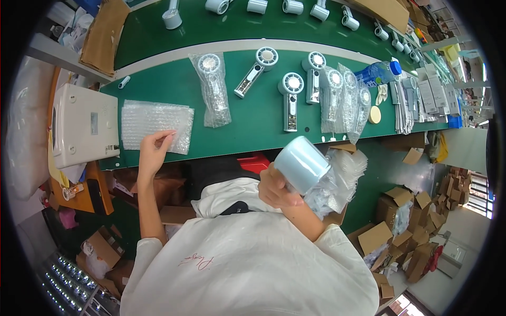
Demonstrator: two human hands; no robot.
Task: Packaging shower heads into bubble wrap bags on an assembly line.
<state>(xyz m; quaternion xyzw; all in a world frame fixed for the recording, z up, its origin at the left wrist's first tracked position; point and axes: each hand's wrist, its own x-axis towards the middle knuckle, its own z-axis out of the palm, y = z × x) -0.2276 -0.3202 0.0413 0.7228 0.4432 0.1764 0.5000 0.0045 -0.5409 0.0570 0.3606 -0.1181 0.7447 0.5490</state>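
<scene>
My right hand (276, 189) is wrapped round a light-blue handheld fan (303, 164), raised in front of my chest with its round head toward me. My left hand (154, 150) has its thumb and fingers pinched together at the front edge of a stack of bubble-wrap bags (153, 120), which lies flat at the left of the green table. Right of the stack is a fan in a bubble-wrap bag (213, 87). Unwrapped fans lie farther right, one of them a fan with a clear handle (291, 100). Beyond these are several bagged fans (333, 100).
A white box-shaped machine (76, 126) stands at the table's left end. Toward the right are a blue-capped bottle (378, 73), a round tan disc (375, 115) and stacked white leaflets (405, 108). More fans (257, 6) line the raised green belt behind. Cardboard boxes (392, 210) crowd the floor at right.
</scene>
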